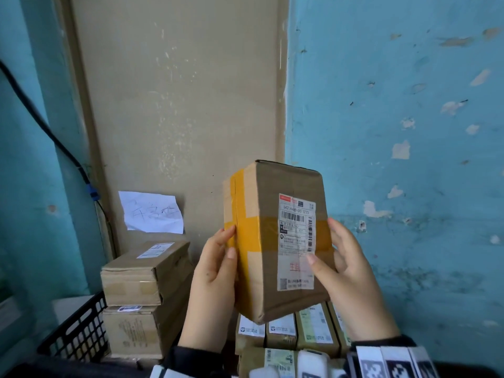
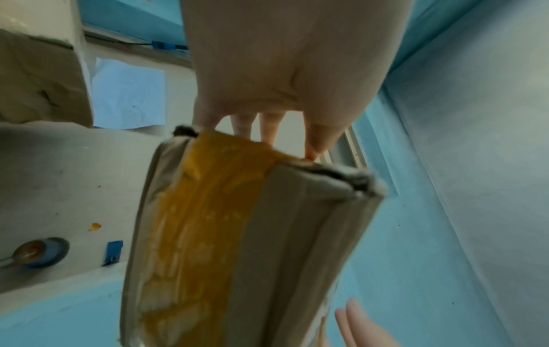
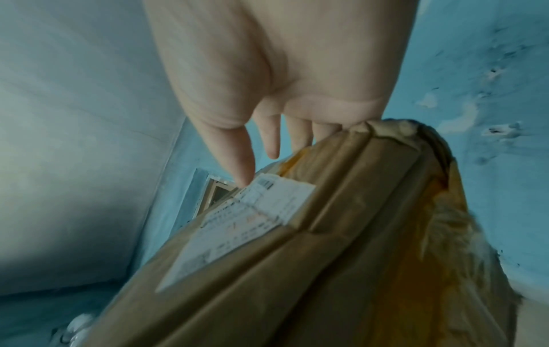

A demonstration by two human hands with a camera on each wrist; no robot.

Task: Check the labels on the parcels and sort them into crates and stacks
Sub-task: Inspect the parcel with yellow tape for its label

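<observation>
a peeling blue wall (image 1: 395,132) fills the right of the head view, with a beige panel (image 1: 177,105) at upper centre. in the lower middle of the frame the left hand (image 1: 215,279) grips the left side of a cardboard parcel (image 1: 261,236), thumb on the near face and fingers wrapped round the edge with the yellow tape (image 1: 245,241). the right hand (image 1: 346,271) clasps the right side, its thumb pressed on the lower part of the white shipping label (image 1: 296,241), fingers curled behind the box. the parcel is held upright in the air, label toward the camera. directly below it, at the bottom centre, lies a row of small labelled boxes (image 1: 289,331). to the lower left stand two stacked cardboard boxes (image 1: 141,290), one on the other, and just left of them the corner of a black plastic crate (image 1: 79,331). above the stack a handwritten paper note (image 1: 152,211) is stuck on the panel. a black cable (image 1: 41,118) runs down the upper left.
</observation>
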